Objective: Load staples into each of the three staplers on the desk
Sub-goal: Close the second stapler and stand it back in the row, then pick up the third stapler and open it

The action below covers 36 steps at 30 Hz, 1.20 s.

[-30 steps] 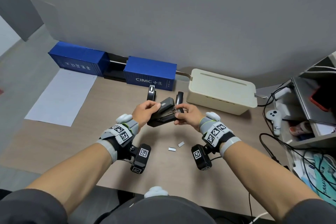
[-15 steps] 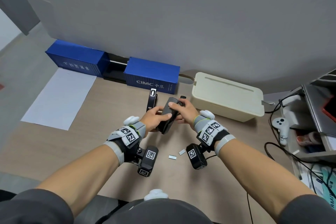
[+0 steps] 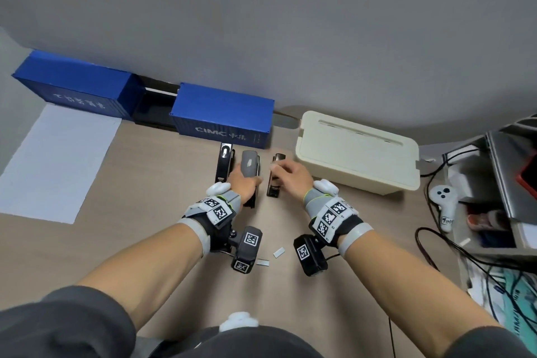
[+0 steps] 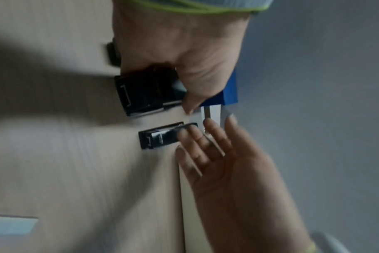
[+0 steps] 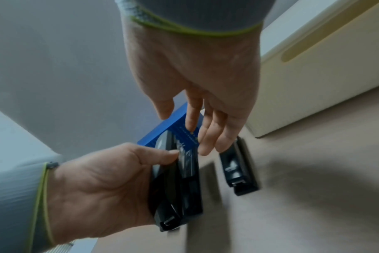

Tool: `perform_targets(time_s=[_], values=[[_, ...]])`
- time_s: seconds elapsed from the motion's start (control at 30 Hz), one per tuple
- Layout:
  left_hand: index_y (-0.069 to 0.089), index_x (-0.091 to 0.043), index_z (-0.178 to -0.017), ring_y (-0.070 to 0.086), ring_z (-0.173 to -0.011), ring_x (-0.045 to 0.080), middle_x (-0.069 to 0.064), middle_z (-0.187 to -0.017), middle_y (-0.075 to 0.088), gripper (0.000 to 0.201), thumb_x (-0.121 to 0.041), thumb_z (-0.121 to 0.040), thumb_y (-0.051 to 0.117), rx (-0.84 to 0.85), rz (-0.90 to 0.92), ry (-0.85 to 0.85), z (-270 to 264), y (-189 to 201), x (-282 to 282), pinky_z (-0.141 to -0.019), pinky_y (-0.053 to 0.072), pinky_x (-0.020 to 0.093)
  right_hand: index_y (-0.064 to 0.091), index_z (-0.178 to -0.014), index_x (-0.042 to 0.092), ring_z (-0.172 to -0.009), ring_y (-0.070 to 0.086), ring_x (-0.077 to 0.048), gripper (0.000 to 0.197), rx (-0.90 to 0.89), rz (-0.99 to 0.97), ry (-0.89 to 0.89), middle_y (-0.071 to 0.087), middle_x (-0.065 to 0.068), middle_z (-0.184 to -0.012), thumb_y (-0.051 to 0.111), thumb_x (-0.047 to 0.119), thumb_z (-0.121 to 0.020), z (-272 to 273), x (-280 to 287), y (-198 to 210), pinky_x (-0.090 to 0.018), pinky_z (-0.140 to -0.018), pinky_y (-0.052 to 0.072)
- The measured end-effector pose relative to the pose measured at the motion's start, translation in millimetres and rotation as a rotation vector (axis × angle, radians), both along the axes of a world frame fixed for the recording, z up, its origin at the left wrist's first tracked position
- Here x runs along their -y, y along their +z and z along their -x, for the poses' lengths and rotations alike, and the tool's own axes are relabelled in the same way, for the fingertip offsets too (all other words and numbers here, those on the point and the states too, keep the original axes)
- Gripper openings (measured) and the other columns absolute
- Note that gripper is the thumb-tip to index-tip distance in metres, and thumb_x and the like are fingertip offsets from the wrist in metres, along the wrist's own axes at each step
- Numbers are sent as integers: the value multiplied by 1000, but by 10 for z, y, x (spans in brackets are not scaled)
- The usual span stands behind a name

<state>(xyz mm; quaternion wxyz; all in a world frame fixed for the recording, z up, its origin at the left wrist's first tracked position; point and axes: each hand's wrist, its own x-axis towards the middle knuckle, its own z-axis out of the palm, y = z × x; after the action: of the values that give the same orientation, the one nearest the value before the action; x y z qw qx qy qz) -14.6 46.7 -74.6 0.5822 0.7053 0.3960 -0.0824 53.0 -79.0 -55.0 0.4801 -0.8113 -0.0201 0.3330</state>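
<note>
Three staplers lie side by side near the blue box: a black one [image 3: 225, 163] on the left, a grey-topped one [image 3: 250, 166] in the middle, a small black one [image 3: 274, 176] on the right. The middle stapler [image 5: 177, 188] is closed and down on the desk, and my left hand [image 3: 245, 182] grips it from the left side. My right hand [image 3: 280, 173] hovers over the small black stapler [image 4: 160, 137] with straight fingers [image 4: 195, 135] reaching its top. Two short staple strips [image 3: 279, 252] lie on the desk between my wrists.
A blue container-shaped box [image 3: 223, 116] stands just behind the staplers, and another [image 3: 72, 87] is farther left. A cream cable box [image 3: 357, 151] sits to the right. White paper [image 3: 55, 160] lies at the left. A white controller [image 3: 444, 206] and cables crowd the right edge.
The grey-topped stapler, held open in both hands, was shut and set down between the other two. My right hand let go of it and moved right over the small black stapler.
</note>
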Motion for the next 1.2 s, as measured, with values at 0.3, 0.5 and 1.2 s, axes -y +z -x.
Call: perform_targets(time_s=[0.3, 0.5, 1.2], values=[[53, -3, -125, 61, -109, 38, 17, -125, 61, 52, -36, -86, 65, -263, -349, -173, -394, -273, 106, -89, 51, 42, 63, -85, 14, -39, 57, -4, 9, -147, 95, -141, 63, -7, -70, 57, 13, -91, 16, 725, -316, -12, -40, 39], [49, -3, -129, 58, -115, 38, 18, -129, 56, 56, -40, -90, 63, -318, -419, -313, -482, -255, 119, -91, 49, 42, 61, -74, 17, -39, 58, -7, 20, -167, 172, -112, 62, -7, -66, 53, 7, -90, 111, 880, -414, -13, -37, 38], [57, -11, -119, 63, -94, 39, 17, -111, 67, 35, -21, -85, 59, -258, -426, -114, 192, -72, -460, -77, 51, 40, 67, -64, 24, -40, 48, -3, 22, -43, 121, -19, 59, 6, -44, 57, 18, -83, 542, 671, -98, -24, -57, 42]])
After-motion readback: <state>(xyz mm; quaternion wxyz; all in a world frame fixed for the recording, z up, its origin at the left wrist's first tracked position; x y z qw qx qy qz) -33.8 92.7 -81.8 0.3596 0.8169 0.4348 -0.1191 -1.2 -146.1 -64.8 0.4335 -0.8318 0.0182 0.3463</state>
